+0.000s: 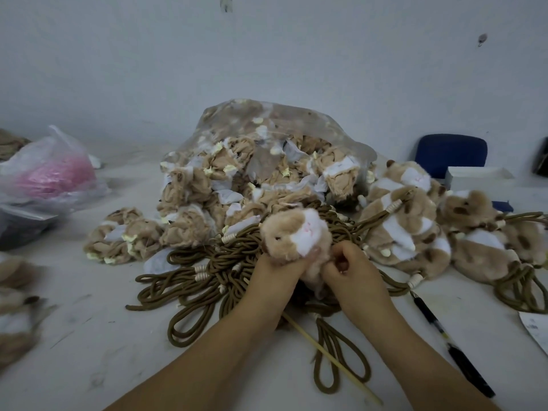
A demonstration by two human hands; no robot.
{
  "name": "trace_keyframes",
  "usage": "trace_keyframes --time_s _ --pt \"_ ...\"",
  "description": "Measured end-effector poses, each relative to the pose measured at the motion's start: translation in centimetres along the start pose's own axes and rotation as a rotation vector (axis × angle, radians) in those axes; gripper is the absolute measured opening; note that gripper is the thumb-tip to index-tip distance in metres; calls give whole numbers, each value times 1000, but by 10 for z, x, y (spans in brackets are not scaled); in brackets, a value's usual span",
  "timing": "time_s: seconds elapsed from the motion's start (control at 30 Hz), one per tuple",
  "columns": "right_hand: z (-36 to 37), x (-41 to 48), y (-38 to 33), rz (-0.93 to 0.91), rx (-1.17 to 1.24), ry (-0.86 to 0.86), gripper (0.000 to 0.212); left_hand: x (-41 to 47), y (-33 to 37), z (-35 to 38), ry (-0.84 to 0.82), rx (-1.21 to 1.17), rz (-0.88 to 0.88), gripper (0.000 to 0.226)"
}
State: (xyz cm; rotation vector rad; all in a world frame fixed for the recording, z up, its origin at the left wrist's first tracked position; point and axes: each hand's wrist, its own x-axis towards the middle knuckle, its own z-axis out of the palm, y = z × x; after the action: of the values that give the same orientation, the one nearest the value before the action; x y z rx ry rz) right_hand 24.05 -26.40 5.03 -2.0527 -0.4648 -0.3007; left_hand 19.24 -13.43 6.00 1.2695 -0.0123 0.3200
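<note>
A tan and white plush animal (292, 232) with a pink nose stands upright above the table's middle, face toward me. My left hand (274, 269) grips its lower left side from below. My right hand (350, 266) pinches the plush's lower right edge with curled fingers. Under both hands lies a tangle of brown cords (207, 280) with white beads. A thin wooden stick (332, 360) lies on the table beneath my forearms.
A clear bag (267, 126) of inside-out plush skins sits behind. Right-side-out plush toys (415, 232) pile at right, loose skins (124, 235) at left. A black pen (453, 348) lies right, a pink-filled plastic bag (50, 170) far left, a blue chair (450, 152) back right.
</note>
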Motion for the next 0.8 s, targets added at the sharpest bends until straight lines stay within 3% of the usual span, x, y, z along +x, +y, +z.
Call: trace_keyframes --time_s 0.1,0.2,0.43,0.53,0.67,0.8 --pt "-4 1 -1 203 340 -114 9 3 2 -2 6 -91 -28 47" --pt "-8 1 -4 271 574 -198 26 7 4 -7 55 -226 -96 37" --pt "-10 0 -1 122 402 -82 24 13 5 -17 130 -364 -175 33" --pt "-10 -1 1 110 382 -131 18 13 6 -18 126 -424 -204 31" --pt "-8 -6 -4 38 284 -248 17 12 8 -18 67 -515 -259 45" --pt "-6 -7 -7 -57 233 -228 12 11 7 -19 -51 -514 -277 53"
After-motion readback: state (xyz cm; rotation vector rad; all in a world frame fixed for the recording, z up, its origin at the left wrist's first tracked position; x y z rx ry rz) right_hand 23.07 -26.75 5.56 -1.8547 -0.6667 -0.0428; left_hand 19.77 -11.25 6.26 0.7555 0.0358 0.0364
